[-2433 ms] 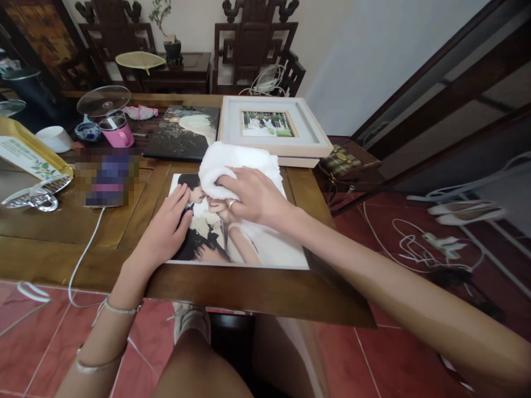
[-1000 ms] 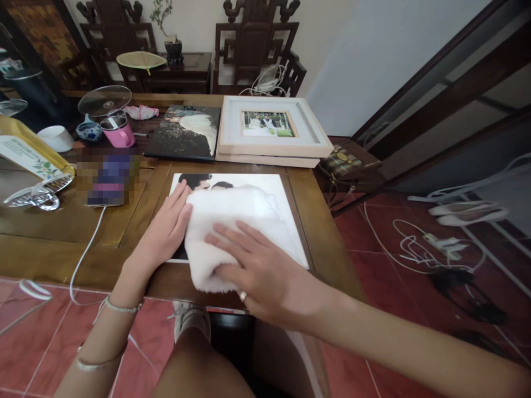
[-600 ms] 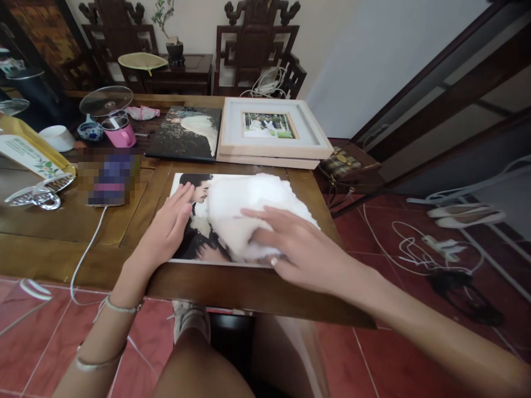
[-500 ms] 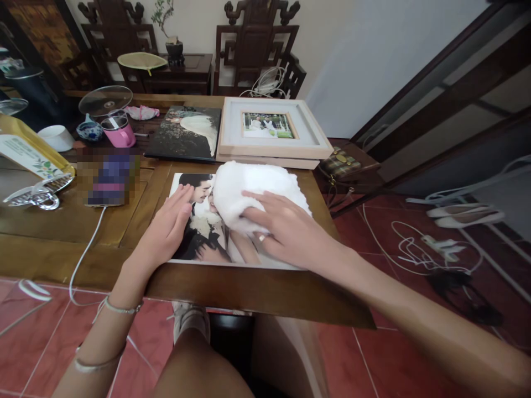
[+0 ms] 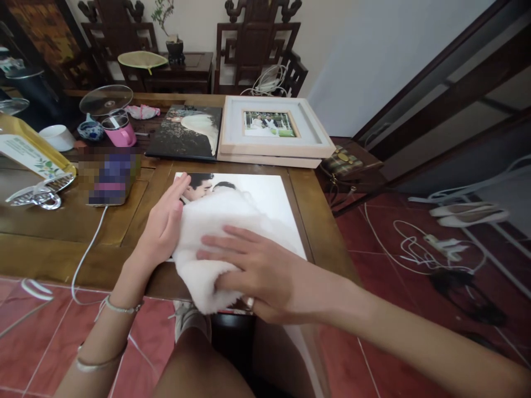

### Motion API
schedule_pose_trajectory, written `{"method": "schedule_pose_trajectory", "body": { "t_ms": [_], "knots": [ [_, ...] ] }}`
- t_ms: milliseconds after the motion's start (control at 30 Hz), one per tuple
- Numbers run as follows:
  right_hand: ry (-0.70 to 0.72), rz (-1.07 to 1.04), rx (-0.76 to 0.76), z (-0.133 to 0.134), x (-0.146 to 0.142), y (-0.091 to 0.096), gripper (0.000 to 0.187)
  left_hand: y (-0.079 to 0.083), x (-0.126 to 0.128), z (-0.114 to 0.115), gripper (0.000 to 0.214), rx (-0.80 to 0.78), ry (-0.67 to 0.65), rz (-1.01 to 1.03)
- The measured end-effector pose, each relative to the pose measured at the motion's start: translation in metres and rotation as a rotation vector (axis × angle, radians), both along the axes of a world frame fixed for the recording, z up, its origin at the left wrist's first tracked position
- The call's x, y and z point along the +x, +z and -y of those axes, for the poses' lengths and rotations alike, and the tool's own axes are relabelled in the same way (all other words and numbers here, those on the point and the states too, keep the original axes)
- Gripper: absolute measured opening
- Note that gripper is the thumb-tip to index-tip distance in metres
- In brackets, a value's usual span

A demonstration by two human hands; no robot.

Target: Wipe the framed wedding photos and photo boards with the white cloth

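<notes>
A photo panel (image 5: 267,190) showing a couple lies flat on the wooden table (image 5: 326,221), close to its front edge. My left hand (image 5: 161,229) rests along the panel's left edge with its fingers stretched out, holding nothing. Under my right hand (image 5: 269,276) is a fluffy white cloth (image 5: 211,221), pressed on the lower part of the panel and hanging a little over the front edge. My right thumb is tucked into a fold of the cloth. Most of the pictured couple is hidden beneath it.
Behind the panel are a dark photo panel (image 5: 186,135) and a pale picture frame (image 5: 311,127). To the left sit a phone (image 5: 110,179) with a white cable, a silver hair claw (image 5: 45,193), a bottle of yellow liquid (image 5: 37,146) and a pink mug (image 5: 122,134).
My right hand has drawn the cloth toward me and to the left, from the panel's upper right to its lower front. My left hand has stayed almost in place.
</notes>
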State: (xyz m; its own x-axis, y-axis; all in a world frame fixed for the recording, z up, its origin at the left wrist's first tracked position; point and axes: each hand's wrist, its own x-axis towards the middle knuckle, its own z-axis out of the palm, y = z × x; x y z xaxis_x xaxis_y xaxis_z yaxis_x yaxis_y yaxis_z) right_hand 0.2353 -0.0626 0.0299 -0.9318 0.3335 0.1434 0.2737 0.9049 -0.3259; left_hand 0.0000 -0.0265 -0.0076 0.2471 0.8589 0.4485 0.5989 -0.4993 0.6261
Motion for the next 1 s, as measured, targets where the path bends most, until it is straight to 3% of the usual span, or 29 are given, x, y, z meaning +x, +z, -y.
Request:
{"method": "schedule_pose_trajectory", "body": {
  "t_ms": [133, 267, 667, 867, 1000],
  "knots": [
    [-0.157, -0.062, -0.020, 0.008, 0.023, 0.008, 0.042, -0.003, 0.002, -0.001, 0.061, -0.099, -0.001, -0.120],
    [-0.337, -0.096, -0.002, -0.007, 0.026, 0.009, 0.038, -0.004, 0.002, -0.003, 0.052, -0.125, -0.022, -0.220],
    [-0.468, -0.292, -0.303, -0.081, -0.030, 0.004, 0.038, -0.005, 0.003, -0.008, 0.045, -0.069, -0.002, -0.247],
    [-0.608, -0.254, -0.179, -0.116, -0.027, -0.001, 0.042, -0.008, 0.000, -0.007, 0.051, -0.100, 0.020, -0.259],
    [-0.537, -0.155, -0.055, -0.107, -0.023, -0.010, 0.040, -0.009, -0.001, -0.007, 0.051, -0.110, 0.011, -0.260]
  ]
}}
